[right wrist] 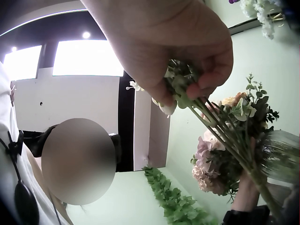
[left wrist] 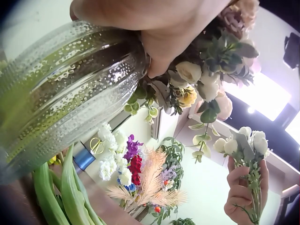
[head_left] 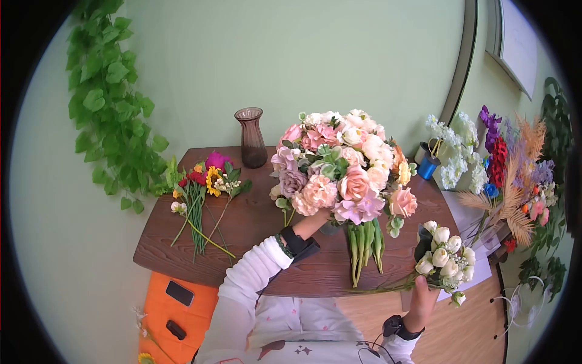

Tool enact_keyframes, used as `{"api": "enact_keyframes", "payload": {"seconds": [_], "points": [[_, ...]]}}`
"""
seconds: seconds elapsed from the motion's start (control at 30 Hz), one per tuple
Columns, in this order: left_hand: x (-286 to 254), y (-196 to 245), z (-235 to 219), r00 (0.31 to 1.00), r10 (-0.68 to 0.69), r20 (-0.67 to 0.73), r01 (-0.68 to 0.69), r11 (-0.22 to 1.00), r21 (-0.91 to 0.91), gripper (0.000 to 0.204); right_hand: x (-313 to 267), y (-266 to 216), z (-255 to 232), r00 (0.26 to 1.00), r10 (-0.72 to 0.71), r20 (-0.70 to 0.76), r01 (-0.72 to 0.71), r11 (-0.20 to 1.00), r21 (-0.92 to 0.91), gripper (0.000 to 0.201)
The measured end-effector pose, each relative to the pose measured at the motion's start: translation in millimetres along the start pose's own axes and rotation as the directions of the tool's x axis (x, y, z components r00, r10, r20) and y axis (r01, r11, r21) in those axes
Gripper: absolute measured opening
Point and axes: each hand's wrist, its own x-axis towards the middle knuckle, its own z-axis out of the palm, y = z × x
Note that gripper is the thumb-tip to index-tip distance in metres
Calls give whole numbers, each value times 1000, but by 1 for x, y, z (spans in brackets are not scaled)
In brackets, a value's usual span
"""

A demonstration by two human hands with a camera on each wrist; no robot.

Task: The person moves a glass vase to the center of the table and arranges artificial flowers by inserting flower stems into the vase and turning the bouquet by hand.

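Note:
A large bouquet of pink, white and lilac flowers (head_left: 351, 164) stands in a clear ribbed vase (left wrist: 79, 89) on the table. The left hand (left wrist: 164, 28) grips that vase at its neck, under the blooms; the head view shows the hand (head_left: 312, 224) partly hidden by them. The right hand (head_left: 422, 300) holds a bunch of white flowers (head_left: 445, 258) by its stems (right wrist: 225, 136) near the table's right front edge, with the thumb and fingers (right wrist: 201, 89) pinched round it. Thick green stems (head_left: 365, 249) lie on the table in front of the vase.
An empty purple glass vase (head_left: 251, 139) stands at the back. Loose sunflower, red and magenta flowers (head_left: 206, 179) lie at the left. Blue ribbon (head_left: 428, 165), white sprays (head_left: 454, 151) and mixed flowers (head_left: 515, 176) are at the right. A phone (head_left: 180, 293) lies on orange cloth (head_left: 157, 309).

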Motion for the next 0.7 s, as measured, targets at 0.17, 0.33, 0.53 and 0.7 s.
{"api": "enact_keyframes", "payload": {"seconds": [0.17,0.33,0.53,0.7], "points": [[5,-12,-13,998,53,-20,-51,994,92,33,4,-7,6,998,30,53,-31,999,18,62],[40,-18,-32,994,102,-33,-94,977,191,34,11,-8,14,999,6,53,-11,996,89,58],[3,-38,-48,985,172,-25,-156,938,311,35,15,3,10,997,49,59,-59,983,173,42],[16,-44,-56,972,235,-10,-212,893,396,35,14,15,5,991,134,11,-132,964,229,39]]}}
